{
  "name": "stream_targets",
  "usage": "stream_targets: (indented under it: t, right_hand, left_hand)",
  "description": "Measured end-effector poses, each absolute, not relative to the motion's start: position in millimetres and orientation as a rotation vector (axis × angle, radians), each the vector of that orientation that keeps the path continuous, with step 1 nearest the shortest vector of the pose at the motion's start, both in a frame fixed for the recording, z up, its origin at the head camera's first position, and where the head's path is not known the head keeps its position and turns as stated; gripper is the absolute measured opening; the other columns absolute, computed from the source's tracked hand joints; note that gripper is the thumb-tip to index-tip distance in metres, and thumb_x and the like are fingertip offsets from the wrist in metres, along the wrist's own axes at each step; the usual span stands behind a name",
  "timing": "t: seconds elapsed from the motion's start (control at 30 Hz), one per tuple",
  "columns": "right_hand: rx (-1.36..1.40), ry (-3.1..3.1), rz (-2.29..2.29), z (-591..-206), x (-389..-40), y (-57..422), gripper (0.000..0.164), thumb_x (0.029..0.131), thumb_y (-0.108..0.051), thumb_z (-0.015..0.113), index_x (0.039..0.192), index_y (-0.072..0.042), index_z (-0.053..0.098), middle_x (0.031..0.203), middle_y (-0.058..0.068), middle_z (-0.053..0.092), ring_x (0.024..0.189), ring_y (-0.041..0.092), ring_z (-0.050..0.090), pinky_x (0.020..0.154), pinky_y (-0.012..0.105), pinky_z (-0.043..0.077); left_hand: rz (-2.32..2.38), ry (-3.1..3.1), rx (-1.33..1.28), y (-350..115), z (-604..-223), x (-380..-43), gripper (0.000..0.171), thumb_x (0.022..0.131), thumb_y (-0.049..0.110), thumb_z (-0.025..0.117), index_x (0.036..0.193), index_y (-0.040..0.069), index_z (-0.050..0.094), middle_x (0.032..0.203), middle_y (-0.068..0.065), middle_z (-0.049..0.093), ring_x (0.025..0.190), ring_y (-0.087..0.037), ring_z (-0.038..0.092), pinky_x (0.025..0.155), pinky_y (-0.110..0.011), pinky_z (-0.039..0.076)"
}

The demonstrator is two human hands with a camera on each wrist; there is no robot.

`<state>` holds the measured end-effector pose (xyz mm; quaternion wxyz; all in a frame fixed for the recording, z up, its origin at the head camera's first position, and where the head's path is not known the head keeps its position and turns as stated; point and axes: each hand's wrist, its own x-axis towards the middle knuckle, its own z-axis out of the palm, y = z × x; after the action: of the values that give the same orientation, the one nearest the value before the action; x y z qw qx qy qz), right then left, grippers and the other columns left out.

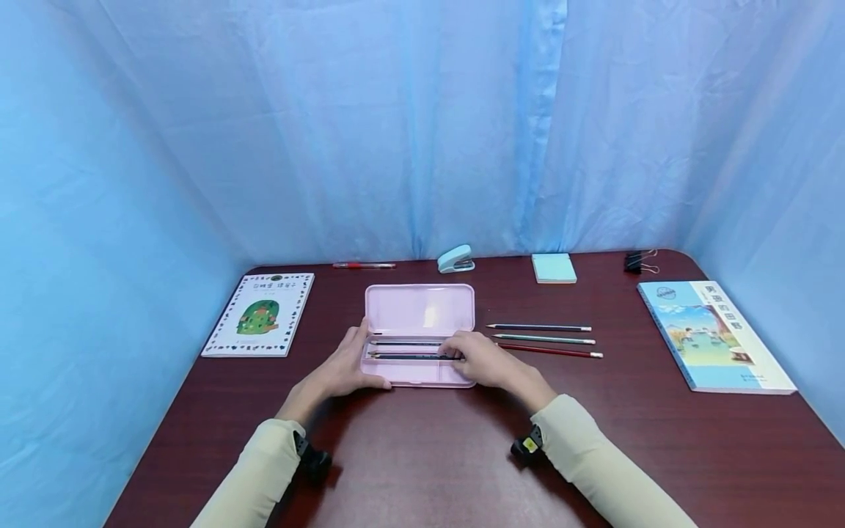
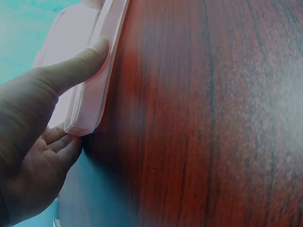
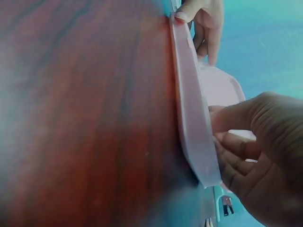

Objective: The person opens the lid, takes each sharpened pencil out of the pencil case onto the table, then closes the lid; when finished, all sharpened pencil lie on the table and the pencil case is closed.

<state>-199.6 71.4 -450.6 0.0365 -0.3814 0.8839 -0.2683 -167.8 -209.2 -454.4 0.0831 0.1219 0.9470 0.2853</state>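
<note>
An open pink pencil case (image 1: 411,374) lies on the table, its lid (image 1: 396,312) tipped back. My left hand (image 1: 343,369) grips the case's left end, with the thumb (image 2: 90,61) along the front wall and the fingers at the left side. Inside the case lie dark pencils, points to the left. Over the right part of the case, my right hand (image 1: 485,359) pinches the end of the nearer dark pencil (image 1: 409,357) between curled fingers. In the right wrist view the fingers (image 3: 236,144) reach over the case wall, which hides their tips and the pencil.
Right of the case lie three pencils: dark (image 1: 541,327), green (image 1: 544,339) and red (image 1: 554,350). Behind stand a red pen (image 1: 363,265), a stapler (image 1: 455,259), sticky notes (image 1: 554,268) and a binder clip (image 1: 635,262). Books lie left (image 1: 257,315) and right (image 1: 713,337).
</note>
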Motion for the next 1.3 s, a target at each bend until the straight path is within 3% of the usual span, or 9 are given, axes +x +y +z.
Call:
stream_targets:
  t: [0.2, 0.5, 0.8, 1.07, 1.3]
  right_hand:
    - [-1.173, 2.678, -0.845, -447.6, -203.6, 69.8, 0.024, 0.078, 0.005, 0.062, 0.098, -0.008, 0.069, 0.082, 0.002, 0.062, 0.077, 0.013, 0.054, 0.071, 0.028, 0.045]
    - [-1.098, 2.707, -1.015, -452.1, -199.3, 86.6, 0.018, 0.082, -0.002, 0.064, 0.095, -0.013, 0.070, 0.085, -0.005, 0.060, 0.079, 0.009, 0.054, 0.072, 0.027, 0.046]
    - [-0.896, 2.719, -1.185, -449.8, -200.2, 155.9, 0.015, 0.083, -0.006, 0.066, 0.095, -0.014, 0.070, 0.088, -0.003, 0.063, 0.079, 0.009, 0.054, 0.071, 0.028, 0.045]
    - [-0.686, 2.840, -1.067, -450.9, -183.7, 229.3, 0.016, 0.087, -0.011, 0.063, 0.098, -0.019, 0.069, 0.091, -0.006, 0.062, 0.079, 0.009, 0.053, 0.069, 0.028, 0.045]
    - [-0.537, 2.869, -0.979, -459.2, -166.1, 261.1, 0.017, 0.087, -0.009, 0.062, 0.099, -0.020, 0.069, 0.089, -0.005, 0.060, 0.077, 0.011, 0.052, 0.068, 0.028, 0.044]
  left_hand:
    - [0.842, 2.837, 0.380, -209.9, -455.0, -168.2, 0.127, 0.061, 0.052, 0.080, 0.149, 0.008, 0.000, 0.139, -0.013, 0.028, 0.124, -0.023, 0.033, 0.103, -0.039, 0.029]
    - [0.854, 2.832, 0.391, -209.3, -457.4, -166.4, 0.127, 0.061, 0.051, 0.081, 0.148, 0.006, 0.000, 0.138, -0.013, 0.029, 0.123, -0.023, 0.033, 0.103, -0.039, 0.030]
    - [0.847, 2.852, 0.407, -209.8, -455.5, -166.7, 0.126, 0.061, 0.051, 0.081, 0.148, 0.005, 0.001, 0.137, -0.013, 0.030, 0.123, -0.023, 0.035, 0.102, -0.039, 0.031]
    - [0.845, 2.849, 0.409, -209.7, -453.6, -166.3, 0.125, 0.062, 0.050, 0.080, 0.148, 0.005, 0.001, 0.137, -0.014, 0.030, 0.122, -0.023, 0.035, 0.102, -0.040, 0.031]
    - [0.847, 2.837, 0.391, -209.0, -452.0, -165.6, 0.125, 0.062, 0.049, 0.081, 0.148, 0.005, 0.002, 0.138, -0.015, 0.029, 0.123, -0.023, 0.035, 0.103, -0.040, 0.030]
